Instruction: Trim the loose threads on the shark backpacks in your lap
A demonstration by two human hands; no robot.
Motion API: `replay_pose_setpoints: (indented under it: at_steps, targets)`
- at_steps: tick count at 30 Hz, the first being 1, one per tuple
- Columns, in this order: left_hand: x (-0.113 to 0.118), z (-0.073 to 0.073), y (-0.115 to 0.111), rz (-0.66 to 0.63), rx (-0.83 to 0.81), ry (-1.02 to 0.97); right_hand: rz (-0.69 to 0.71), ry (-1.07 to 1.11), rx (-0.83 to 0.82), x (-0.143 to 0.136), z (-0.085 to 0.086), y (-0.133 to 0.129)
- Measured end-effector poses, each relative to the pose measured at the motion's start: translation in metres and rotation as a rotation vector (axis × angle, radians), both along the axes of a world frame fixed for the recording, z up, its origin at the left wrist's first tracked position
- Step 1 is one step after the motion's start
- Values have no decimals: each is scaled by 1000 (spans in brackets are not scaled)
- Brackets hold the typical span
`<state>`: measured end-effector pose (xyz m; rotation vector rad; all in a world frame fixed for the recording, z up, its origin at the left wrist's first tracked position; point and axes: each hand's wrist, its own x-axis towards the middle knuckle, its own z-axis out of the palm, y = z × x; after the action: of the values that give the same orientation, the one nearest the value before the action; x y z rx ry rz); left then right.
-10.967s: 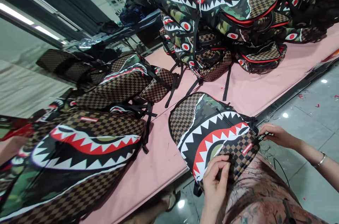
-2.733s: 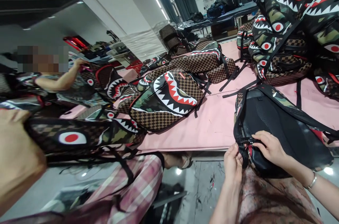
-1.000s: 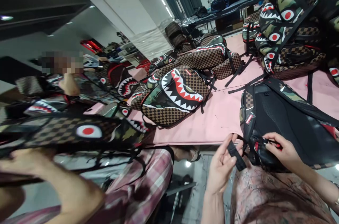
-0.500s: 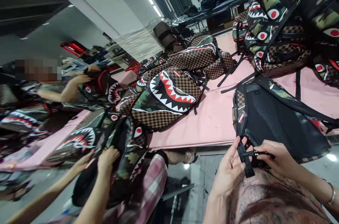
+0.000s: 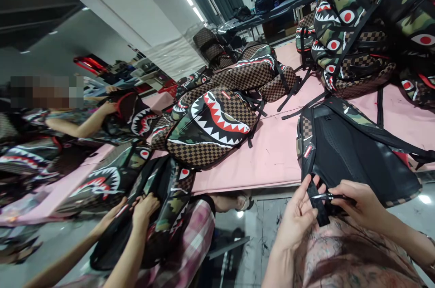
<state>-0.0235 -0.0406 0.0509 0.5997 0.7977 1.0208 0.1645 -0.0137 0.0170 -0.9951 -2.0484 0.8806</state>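
My left hand (image 5: 302, 217) pinches a short black webbing strap (image 5: 322, 213) between thumb and fingers, low in front of my body. In my right hand (image 5: 358, 202) are small black-handled scissors (image 5: 330, 196), their thin metal blades pointing left across the strap. Whether the blades touch the strap I cannot tell. Just beyond both hands a backpack (image 5: 356, 152) lies on the pink table (image 5: 272, 156), its black padded back facing up. It has checkered and camouflage sides, and its lower end hangs over the table's near edge. My right fingers hide most of the scissors' handles.
A tall pile of shark-mouth backpacks (image 5: 360, 43) stands at the right. Another shark-mouth backpack (image 5: 214, 129) lies at mid-table, with several behind it. On the left, a co-worker's hands (image 5: 144, 208) hold an open backpack (image 5: 163, 192); another person (image 5: 78, 120) works farther back.
The scissors have turned slightly, and their metal blades show more brightly. My hands stay nearly in place. At the left, the co-worker's hands and backpack have shifted a little right.
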Motion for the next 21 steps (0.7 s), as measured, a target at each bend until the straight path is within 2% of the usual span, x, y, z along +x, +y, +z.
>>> replay_pose_setpoints:
  at_steps: [3,5,8,11,14,16,21]
  targets:
    - [-7,1,3,-32,38,-35,-139,162,-137,5,-4,-1]
    - [-11,-3,5,-50,34,17,-221,222,-222,9,-7,-1]
    - [-9,-13,6,-69,-28,141,-254,233,-221,14,-9,-3]
    - [-4,-20,6,-167,-112,135,-173,200,-73,13,-7,-4]
    - [-1,-19,6,-336,-130,33,-44,82,92,9,-2,-2]
    - [-1,-16,6,-411,-135,-9,-25,-4,147,6,1,2]
    - [-6,-18,8,-385,-150,13,32,-70,130,13,2,10]
